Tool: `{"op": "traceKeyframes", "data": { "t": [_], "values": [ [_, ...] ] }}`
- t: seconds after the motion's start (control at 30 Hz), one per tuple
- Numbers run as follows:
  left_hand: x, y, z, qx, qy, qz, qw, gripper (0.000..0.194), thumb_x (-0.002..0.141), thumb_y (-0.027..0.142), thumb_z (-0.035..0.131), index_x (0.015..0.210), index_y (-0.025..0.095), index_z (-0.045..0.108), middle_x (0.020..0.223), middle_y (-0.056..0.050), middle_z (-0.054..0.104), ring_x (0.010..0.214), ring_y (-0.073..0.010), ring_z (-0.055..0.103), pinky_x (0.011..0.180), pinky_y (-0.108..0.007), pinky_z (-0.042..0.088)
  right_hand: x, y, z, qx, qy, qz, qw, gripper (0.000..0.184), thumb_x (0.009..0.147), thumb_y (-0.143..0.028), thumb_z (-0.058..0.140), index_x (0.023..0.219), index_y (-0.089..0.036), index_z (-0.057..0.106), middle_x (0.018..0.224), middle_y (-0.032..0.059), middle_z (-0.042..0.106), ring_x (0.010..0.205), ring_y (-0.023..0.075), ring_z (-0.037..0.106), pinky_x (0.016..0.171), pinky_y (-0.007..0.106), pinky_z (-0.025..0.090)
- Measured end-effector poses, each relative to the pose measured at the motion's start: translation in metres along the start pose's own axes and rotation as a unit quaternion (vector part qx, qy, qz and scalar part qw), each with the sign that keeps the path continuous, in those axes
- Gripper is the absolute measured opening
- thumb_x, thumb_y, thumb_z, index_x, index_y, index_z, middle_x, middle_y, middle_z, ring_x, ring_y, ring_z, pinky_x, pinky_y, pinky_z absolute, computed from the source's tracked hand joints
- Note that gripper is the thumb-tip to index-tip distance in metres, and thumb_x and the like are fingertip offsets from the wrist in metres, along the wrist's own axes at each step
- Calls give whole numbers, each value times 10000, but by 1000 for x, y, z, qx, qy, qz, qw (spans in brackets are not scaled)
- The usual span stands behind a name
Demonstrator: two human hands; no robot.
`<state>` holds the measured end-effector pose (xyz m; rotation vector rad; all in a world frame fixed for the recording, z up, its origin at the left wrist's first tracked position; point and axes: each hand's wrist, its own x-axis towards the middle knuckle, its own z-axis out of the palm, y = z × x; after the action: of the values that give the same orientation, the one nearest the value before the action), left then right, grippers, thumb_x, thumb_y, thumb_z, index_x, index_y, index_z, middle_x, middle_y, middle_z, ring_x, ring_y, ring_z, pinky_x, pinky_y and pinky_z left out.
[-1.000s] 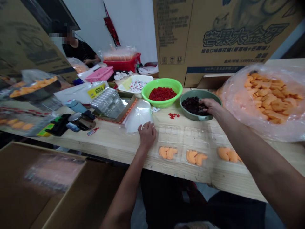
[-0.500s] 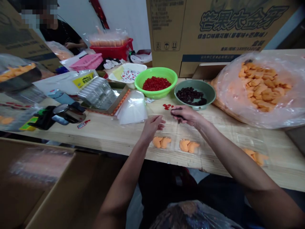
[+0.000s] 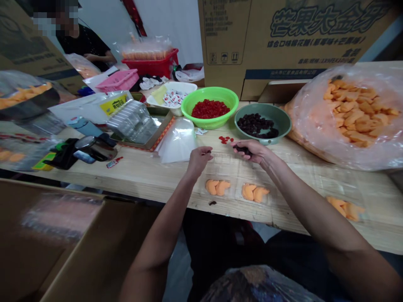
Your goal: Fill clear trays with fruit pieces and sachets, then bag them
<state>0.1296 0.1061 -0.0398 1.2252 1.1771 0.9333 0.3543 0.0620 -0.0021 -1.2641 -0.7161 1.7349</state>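
My right hand (image 3: 252,151) is cupped above the wooden table (image 3: 141,176), closed on a clump of dark dried fruit. My left hand (image 3: 199,158) hovers beside it, its fingers pinching one small dark piece. Below both hands lie clear plastic trays (image 3: 233,172), each holding a pair of orange pieces (image 3: 218,187) (image 3: 255,192). A third pair of orange pieces (image 3: 345,208) sits further right. Behind my right hand stands a grey-green bowl (image 3: 277,116) of dark dried fruit, with a bright green bowl (image 3: 220,95) of red fruit bits to its left. One dark piece (image 3: 212,203) lies at the table's near edge.
A big clear bag of orange pieces (image 3: 352,113) fills the right side, with a large printed carton (image 3: 283,37) behind it. A stack of clear bags (image 3: 178,142), a metal tray with plastic lids (image 3: 135,123) and a dark tool (image 3: 82,151) lie left. Another person (image 3: 85,42) sits far left. An open carton (image 3: 63,239) stands below.
My right hand left the grey-green bowl with dark fruit and came over the trays. My left hand lifted off the table and took a piece. A dark piece now lies at the table edge.
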Motion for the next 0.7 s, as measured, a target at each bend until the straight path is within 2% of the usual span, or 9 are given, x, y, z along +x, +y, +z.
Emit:
{"op": "traceKeyframes", "data": {
  "t": [0.1,0.2,0.3,0.37,0.47,0.53,0.63,0.67,0.7],
  "values": [
    [-3,3,1,165,-59,60,983,183,676,142,717,853,155,760,746,-27,712,708,-160,647,764,-298,528,-7,9,4,-79,15,-22,997,40,835,-149,657,859,-124,638,670,44,609,442,60,387,317,145,227],
    [-6,7,5,329,-130,116,928,195,750,108,620,846,167,779,816,-51,755,763,-189,677,780,-300,519,-13,16,10,-173,11,-26,985,137,840,-226,687,760,-141,617,614,16,564,432,51,372,312,141,209],
    [-6,5,9,417,-170,172,876,275,777,67,546,865,169,785,877,-65,762,831,-201,685,815,-301,512,-14,22,15,-236,-20,-29,971,170,841,-254,687,734,-147,608,586,-7,520,436,46,364,315,131,202],
    [-3,0,13,448,-174,196,854,284,776,52,529,846,162,781,915,-82,751,864,-205,680,831,-302,508,-14,25,18,-247,-42,-31,968,145,837,-246,676,752,-148,612,594,-11,521,437,45,363,319,132,198],
    [-1,-1,14,460,-172,200,848,252,771,49,546,816,160,768,908,-86,732,863,-204,671,832,-300,502,-17,23,19,-228,-56,-31,971,118,824,-241,671,776,-151,611,619,-10,529,435,42,358,322,137,181],
    [-10,8,8,462,-158,204,848,253,798,51,540,868,160,757,921,-87,727,887,-206,665,848,-305,489,-24,18,15,-212,-58,-26,975,134,815,-258,680,780,-156,601,637,-5,539,432,41,354,320,142,174],
    [-47,30,-11,465,-104,204,855,204,881,110,528,934,168,716,926,-72,720,871,-196,653,810,-298,462,-41,9,-4,-192,-44,-22,980,228,802,-327,710,744,-175,550,651,-6,546,415,37,332,312,154,164],
    [-64,36,-18,471,-99,190,856,147,894,157,557,903,180,702,875,-50,715,817,-187,647,764,-289,449,-48,6,-13,-187,-31,-22,982,263,795,-351,723,737,-182,531,651,-10,544,411,35,329,312,156,162],
    [-83,40,-25,480,-121,161,854,95,889,208,603,849,190,688,802,-25,702,757,-178,636,714,-280,430,-54,4,-22,-184,-13,-24,983,292,787,-373,736,736,-187,516,648,-14,540,409,35,330,314,156,161]
  ]
}}
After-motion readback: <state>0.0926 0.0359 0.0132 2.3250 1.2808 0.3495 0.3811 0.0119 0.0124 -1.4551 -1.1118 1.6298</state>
